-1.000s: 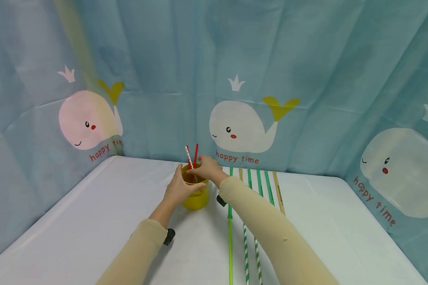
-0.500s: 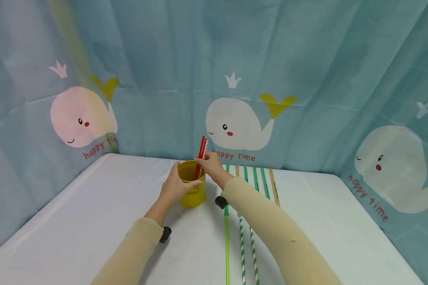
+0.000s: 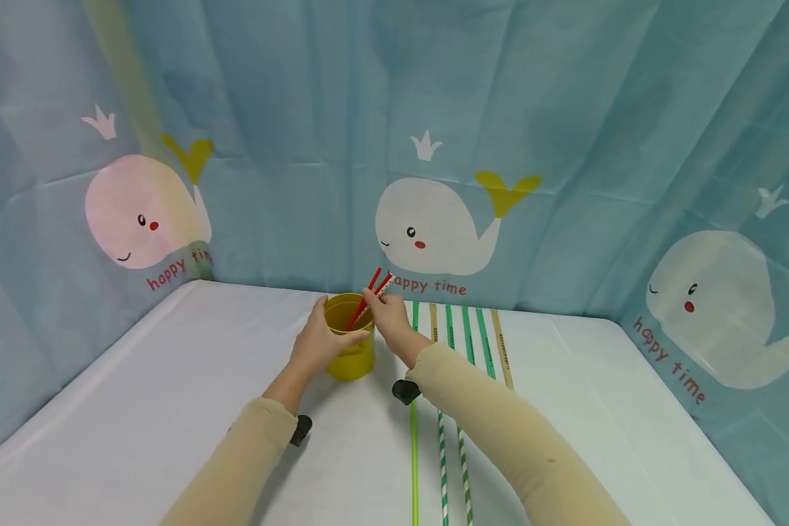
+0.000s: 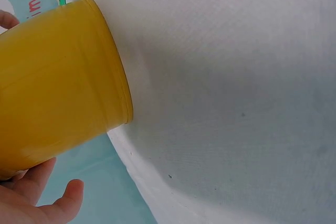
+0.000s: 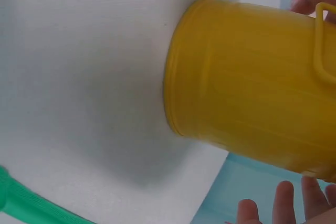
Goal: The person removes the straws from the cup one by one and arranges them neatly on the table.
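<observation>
A yellow bucket [image 3: 351,367] stands on the white tablecloth. My left hand [image 3: 315,342] grips it at the rim from the left, thumb across the near side. In the left wrist view the fingers [image 4: 65,203] show below the bucket wall [image 4: 58,82]. Red straws [image 3: 375,276] and a white straw with red dots stand in the bucket, tilted right over its rim. My right hand [image 3: 390,319] pinches the straws at that right edge. In the right wrist view, its fingers [image 5: 284,200] show under the bucket [image 5: 236,82]; the pinch itself is hidden there.
Right of the bucket lie several long straws in a row: a bright green straw [image 3: 415,453], green-and-white striped straws [image 3: 443,453] and brown ones [image 3: 502,340]. The right forearm crosses over them. A blue curtain [image 3: 269,146] printed with whales hangs behind the table.
The right hand has gathered the straws from the back of the bucket to its right edge, where they now lean lower and further right. The left hand keeps its hold on the bucket.
</observation>
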{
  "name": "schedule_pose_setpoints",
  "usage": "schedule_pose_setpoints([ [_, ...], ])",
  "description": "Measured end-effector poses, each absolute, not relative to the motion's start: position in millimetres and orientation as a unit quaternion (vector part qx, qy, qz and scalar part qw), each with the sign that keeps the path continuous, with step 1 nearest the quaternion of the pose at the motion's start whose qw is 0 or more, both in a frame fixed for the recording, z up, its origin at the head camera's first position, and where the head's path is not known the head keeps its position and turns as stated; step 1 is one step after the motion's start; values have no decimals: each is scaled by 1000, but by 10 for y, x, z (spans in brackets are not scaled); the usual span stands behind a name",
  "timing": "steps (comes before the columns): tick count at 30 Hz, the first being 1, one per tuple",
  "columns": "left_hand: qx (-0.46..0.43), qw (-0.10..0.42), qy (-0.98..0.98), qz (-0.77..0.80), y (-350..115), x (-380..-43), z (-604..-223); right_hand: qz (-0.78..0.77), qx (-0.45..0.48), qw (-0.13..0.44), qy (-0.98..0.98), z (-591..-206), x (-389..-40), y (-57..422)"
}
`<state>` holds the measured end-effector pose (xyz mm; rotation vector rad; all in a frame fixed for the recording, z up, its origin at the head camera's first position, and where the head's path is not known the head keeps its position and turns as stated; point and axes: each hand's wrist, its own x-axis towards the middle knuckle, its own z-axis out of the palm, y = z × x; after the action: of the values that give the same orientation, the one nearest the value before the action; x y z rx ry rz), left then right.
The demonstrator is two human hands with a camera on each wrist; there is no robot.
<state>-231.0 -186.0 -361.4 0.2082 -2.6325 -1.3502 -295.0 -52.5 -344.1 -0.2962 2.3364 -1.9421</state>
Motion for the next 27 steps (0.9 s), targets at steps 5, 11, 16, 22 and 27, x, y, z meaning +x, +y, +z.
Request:
schedule_pose_setpoints([
  [5,72,85,-880,-462,-1856,-2317,-3611,-620,-86,37,779,-3429,-2911,-458],
  [11,72,83,-879,-464,-1867,-2317,-3602,-616,-111,47,778,-3367,-2903,-347],
  [16,74,80,-880,-462,-1876,-2315,-3601,-607,-111,40,786,-3304,-2851,-257],
  [22,71,79,-877,-468,-1884,-2311,-3617,-613,-127,15,779,-3230,-2806,-106],
  [27,68,77,-872,-478,-1884,-2319,-3620,-643,-137,11,753,-3147,-2792,49],
])
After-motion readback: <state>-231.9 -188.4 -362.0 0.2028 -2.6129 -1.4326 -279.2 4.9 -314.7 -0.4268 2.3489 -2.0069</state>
